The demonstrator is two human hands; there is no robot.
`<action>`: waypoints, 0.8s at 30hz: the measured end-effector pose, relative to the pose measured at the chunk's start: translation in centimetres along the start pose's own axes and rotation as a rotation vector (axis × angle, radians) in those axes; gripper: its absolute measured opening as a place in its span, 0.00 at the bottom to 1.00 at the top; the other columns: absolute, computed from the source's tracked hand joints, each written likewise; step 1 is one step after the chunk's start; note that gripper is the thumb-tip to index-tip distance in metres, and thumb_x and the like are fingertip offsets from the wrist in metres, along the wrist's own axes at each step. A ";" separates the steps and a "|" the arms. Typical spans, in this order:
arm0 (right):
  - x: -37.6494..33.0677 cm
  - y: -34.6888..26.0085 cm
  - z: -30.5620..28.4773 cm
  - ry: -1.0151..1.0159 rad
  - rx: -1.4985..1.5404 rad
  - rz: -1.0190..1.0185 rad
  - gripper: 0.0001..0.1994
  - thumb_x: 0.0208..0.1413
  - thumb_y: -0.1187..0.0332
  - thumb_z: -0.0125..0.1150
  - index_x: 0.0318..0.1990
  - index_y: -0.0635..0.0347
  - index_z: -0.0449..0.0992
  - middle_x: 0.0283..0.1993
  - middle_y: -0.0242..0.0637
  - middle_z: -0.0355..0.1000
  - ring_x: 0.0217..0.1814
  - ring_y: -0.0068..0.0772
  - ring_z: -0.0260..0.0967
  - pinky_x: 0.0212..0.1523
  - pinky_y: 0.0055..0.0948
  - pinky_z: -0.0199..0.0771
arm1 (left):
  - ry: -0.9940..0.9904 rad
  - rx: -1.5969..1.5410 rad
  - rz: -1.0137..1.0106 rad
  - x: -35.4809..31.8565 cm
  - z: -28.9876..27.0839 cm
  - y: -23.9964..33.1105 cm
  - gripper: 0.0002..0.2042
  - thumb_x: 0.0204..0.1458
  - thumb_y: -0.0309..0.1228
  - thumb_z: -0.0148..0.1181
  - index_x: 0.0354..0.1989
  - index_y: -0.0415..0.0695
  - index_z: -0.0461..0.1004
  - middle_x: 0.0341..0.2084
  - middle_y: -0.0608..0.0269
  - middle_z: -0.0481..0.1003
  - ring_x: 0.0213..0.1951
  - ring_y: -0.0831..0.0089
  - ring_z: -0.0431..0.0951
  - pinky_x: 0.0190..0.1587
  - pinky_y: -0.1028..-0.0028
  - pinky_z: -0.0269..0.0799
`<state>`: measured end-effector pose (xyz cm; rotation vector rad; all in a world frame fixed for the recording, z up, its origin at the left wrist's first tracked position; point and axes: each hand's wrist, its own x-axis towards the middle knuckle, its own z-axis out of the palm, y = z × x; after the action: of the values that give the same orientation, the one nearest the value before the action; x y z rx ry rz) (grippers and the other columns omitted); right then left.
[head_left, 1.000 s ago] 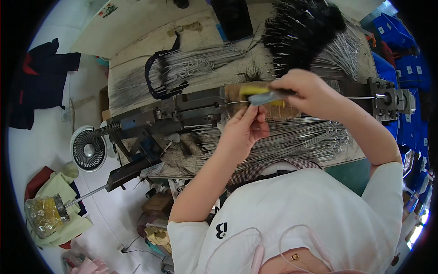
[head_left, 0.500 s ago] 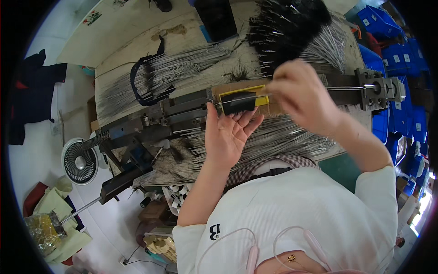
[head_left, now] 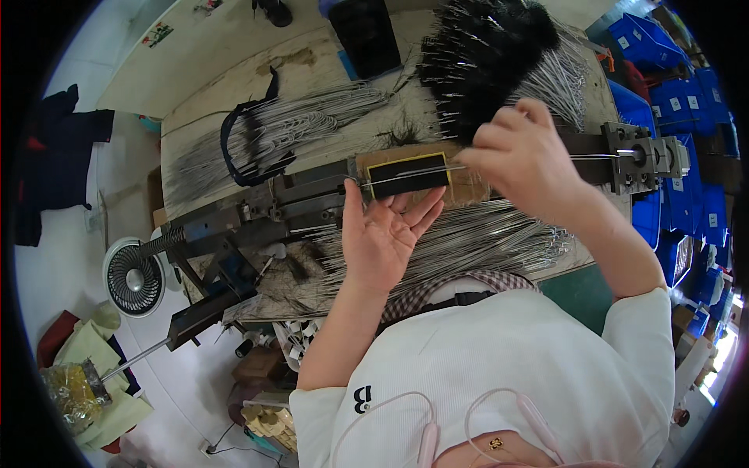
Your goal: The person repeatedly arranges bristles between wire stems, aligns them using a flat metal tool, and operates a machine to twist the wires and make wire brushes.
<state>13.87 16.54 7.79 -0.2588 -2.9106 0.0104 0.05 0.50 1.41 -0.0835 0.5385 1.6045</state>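
A shallow yellow-edged tray (head_left: 447, 158) lies on brown cardboard at the middle of the bench machine, filled with black bristles (head_left: 406, 181). Thin metal wire (head_left: 425, 170) runs lengthwise over the bristles. My right hand (head_left: 530, 160) is closed in a pinch on the wire at the tray's right end. My left hand (head_left: 382, 242) is palm up beneath the tray, fingers spread against its near edge. Its thumb points up beside the wire's left end. To the right, two wire strands (head_left: 597, 157) lead into the machine's metal head (head_left: 632, 158).
Bundles of bare wires (head_left: 476, 242) lie on the near side, and looped wires (head_left: 312, 117) on the far left. A pile of finished black wire brushes (head_left: 484, 70) is at the back right, beside a black bin (head_left: 367, 39). Blue bins (head_left: 671, 179) stand at right; a fan (head_left: 134, 278) at left.
The bristles now lie level within the tray, whose whole yellow edge shows. My right hand has risen slightly and is less blurred. My left hand remains under the tray.
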 end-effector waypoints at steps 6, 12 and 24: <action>0.8 -1.2 1.1 0.114 0.167 -0.066 0.11 0.37 0.70 0.60 0.33 0.48 0.75 0.27 0.25 0.63 0.33 0.29 0.60 0.48 0.38 0.54 | 0.026 0.032 0.075 0.2 -0.3 -0.6 0.34 0.53 0.59 0.35 0.54 0.40 0.61 0.49 0.56 0.70 0.54 0.58 0.67 0.59 0.62 0.54; 1.3 0.5 0.7 -0.030 0.187 -0.110 0.12 0.38 0.72 0.61 0.34 0.53 0.73 0.28 0.27 0.64 0.36 0.32 0.62 0.50 0.39 0.54 | 0.078 0.045 0.077 0.3 -0.1 -0.5 0.34 0.54 0.59 0.34 0.55 0.40 0.61 0.51 0.55 0.68 0.53 0.57 0.67 0.59 0.62 0.54; -0.8 -0.3 2.9 0.092 0.063 0.027 0.13 0.30 0.70 0.63 0.28 0.51 0.69 0.31 0.28 0.63 0.37 0.30 0.62 0.46 0.35 0.55 | 0.174 0.256 0.021 0.0 1.8 0.2 0.37 0.49 0.65 0.37 0.54 0.42 0.60 0.48 0.63 0.65 0.52 0.67 0.65 0.49 0.72 0.57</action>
<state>14.00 16.13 4.80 -0.2804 -2.8099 0.0916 0.30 1.24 3.05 -0.0253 0.8786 1.5445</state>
